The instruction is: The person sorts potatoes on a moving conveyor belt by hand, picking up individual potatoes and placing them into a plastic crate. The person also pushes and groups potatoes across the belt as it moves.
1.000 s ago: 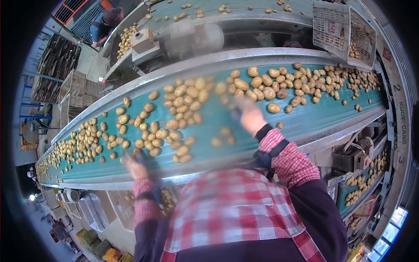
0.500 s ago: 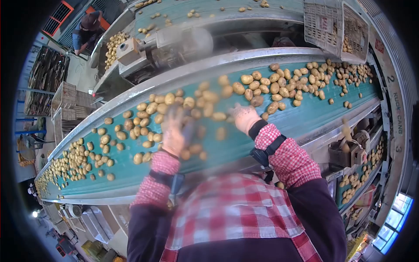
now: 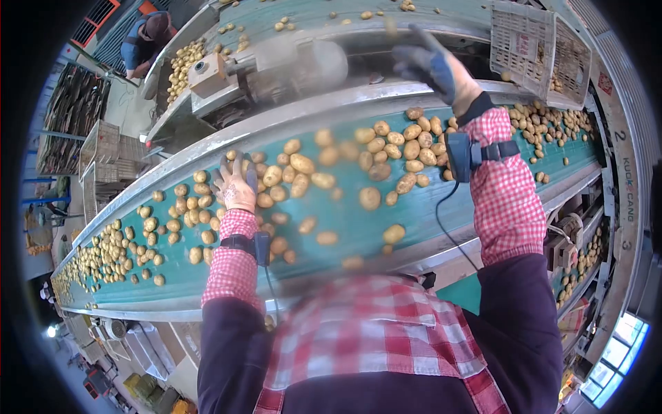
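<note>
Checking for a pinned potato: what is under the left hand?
Potatoes and green belt show around the left hand; whatever lies directly beneath it is covered, so I can't tell.

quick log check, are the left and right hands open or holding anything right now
Left hand: open, spread over potatoes on the belt.
Right hand: open, raised beyond the belt, nothing visible in it.

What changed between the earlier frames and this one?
The right hand has left the potatoes on the conveyor belt, swinging forward past the far metal rail, fingers spread; whether it released anything is unclear. The left hand has moved forward and left, among potatoes. The plastic crate at upper right stays put.
</note>
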Available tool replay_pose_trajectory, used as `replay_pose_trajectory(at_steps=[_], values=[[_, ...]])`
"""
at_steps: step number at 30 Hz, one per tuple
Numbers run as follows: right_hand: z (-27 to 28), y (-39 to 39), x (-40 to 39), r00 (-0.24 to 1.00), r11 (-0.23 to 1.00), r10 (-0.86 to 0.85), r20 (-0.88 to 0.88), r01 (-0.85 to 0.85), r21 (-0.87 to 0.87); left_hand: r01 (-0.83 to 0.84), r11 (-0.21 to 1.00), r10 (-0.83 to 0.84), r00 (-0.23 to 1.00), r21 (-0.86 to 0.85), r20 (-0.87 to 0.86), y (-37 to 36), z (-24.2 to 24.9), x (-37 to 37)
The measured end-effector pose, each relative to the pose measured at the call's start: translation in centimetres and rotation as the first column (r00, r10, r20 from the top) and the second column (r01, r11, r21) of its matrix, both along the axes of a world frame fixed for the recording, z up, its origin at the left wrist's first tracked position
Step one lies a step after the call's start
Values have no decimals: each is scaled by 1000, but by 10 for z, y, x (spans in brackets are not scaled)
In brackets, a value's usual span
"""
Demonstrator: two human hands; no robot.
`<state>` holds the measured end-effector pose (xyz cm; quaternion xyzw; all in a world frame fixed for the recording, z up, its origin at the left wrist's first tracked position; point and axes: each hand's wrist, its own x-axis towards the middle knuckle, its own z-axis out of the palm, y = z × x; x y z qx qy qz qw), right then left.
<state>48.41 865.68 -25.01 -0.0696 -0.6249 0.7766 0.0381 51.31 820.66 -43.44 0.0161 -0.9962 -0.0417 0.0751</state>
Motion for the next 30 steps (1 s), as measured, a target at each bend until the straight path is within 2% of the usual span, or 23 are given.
replay_pose_trajectory(at_steps=[2,3,4,5,7,8,9,11,12,13,14,15,17,18,19,20,21,23,24,25,26,28,30], values=[[-32,18,-17,995,975,91,-50,-79,207,14,1000,-15,999,-18,-42,1,1,7],[-17,0,2,968,766,204,148,-252,591,15,1000,-15,1000,13,-15,2,2,10],[-49,-2,23,929,454,331,163,-309,836,17,999,-18,1000,46,4,5,4,15],[-81,-3,44,884,102,437,165,-230,968,19,996,-20,1000,83,11,11,8,18],[-128,-35,97,918,80,321,232,-270,959,67,997,-72,987,-37,-143,24,-23,22],[-150,-51,124,928,70,261,265,-292,954,107,970,-103,994,217,-28,51,2,31],[-174,-57,140,942,-68,304,140,-125,990,122,981,-129,991,150,40,71,10,40],[-172,-60,154,952,144,300,-57,14,989,150,984,-144,988,-100,63,106,-5,48],[-180,-58,158,963,243,262,-60,-5,970,223,974,-220,974,-43,57,133,9,60],[-215,-51,160,967,88,247,70,-95,992,248,967,-233,952,-53,201,146,-9,59],[-206,-47,161,956,195,264,129,-184,963,264,944,-240,961,-200,135,166,-16,65],[-187,-37,167,926,170,284,250,-305,937,311,865,-342,940,-394,-9,181,-34,71],[-147,-6,180,915,395,268,303,-391,831,530,840,-528,848,117,-48,204,-90,76],[-155,20,188,927,460,196,319,-374,805,622,764,-628,778,172,-28,220,-71,82],[-162,47,204,982,502,119,144,-185,845,702,675,-719,695,227,-13,236,-27,94],[-157,79,221,968,678,0,249,-183,711,715,633,-735,675,298,-57,241,-5,100],[-143,107,244,967,658,-129,219,-81,749,726,583,-750,654,364,-101,245,17,106],[-202,193,299,946,650,-310,95,138,747,656,555,-609,740,512,-287,225,35,101],[-178,211,332,892,564,-415,178,99,820,561,685,-502,826,465,-257,209,32,93],[-182,240,365,852,458,-465,242,-3,889,446,794,-382,895,414,-231,190,19,81],[-178,264,394,662,545,-525,534,-221,809,245,831,-171,967,499,-190,171,-17,65],[-161,285,440,552,307,-528,646,-585,751,30,938,-10,998,345,-59,162,-31,44],[-197,318,489,496,318,-558,666,-613,723,-54,984,37,994,172,105,176,-26,32]])
